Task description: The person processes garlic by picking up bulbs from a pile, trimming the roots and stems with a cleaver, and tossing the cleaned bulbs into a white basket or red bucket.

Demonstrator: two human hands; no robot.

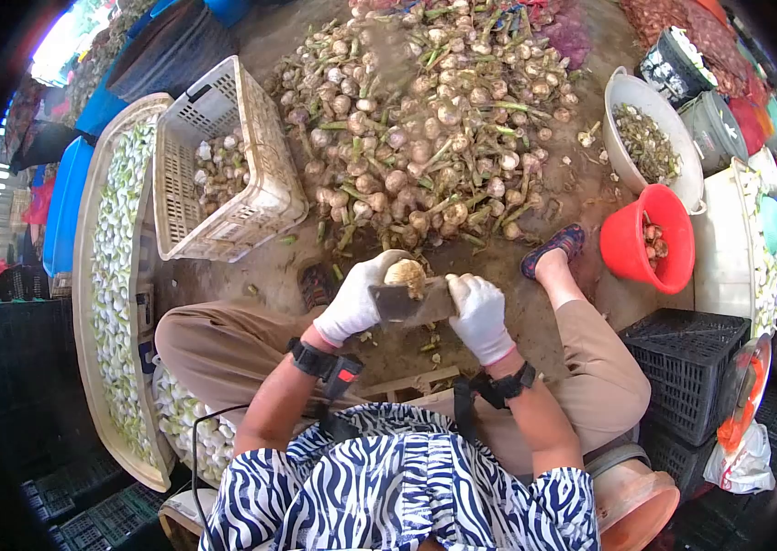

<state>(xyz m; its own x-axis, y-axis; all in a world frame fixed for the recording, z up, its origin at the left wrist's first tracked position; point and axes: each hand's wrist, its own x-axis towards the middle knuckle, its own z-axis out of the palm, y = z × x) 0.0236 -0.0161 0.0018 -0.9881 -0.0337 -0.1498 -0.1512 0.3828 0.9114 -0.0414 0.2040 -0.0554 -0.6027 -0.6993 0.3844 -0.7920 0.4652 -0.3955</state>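
My left hand (354, 299), in a white knit glove, is closed round a pale garlic bulb (404, 274). My right hand (480, 320), gloved the same way, grips a knife; its handle is hidden in the fingers. The knife's broad dark blade (397, 304) points left and lies against the near side of the bulb, reaching my left fingers. Both hands are above the floor between my knees. Just beyond them spreads a large heap of garlic bulbs (425, 151) with cut green stems and dirt.
A white plastic crate (273, 184) with some bulbs tilts at left, beside a long tray (85, 239) of peeled white cloves. At right stand a red bucket (622, 243), a pale basin (622, 147) of trimmings and a black crate (682, 367). My foot (553, 253) rests near the heap.
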